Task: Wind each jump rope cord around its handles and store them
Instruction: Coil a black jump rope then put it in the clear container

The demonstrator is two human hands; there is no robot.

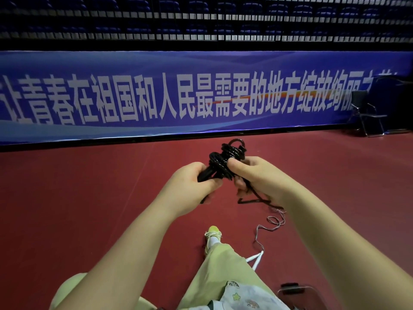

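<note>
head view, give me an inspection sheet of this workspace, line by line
surface: red sports floor, person seated on it
job's things: black jump rope, cord coiled round its handles, held up in both hands; second rope with white handles and thin cord lying loose on the floor
clutter: dark object at bottom right, cannot tell what
hands: left hand grips the handle end; right hand holds the coil
cables: nothing seen besides rope cords
surroundings: blue banner, folding chair, dark seating above
</note>
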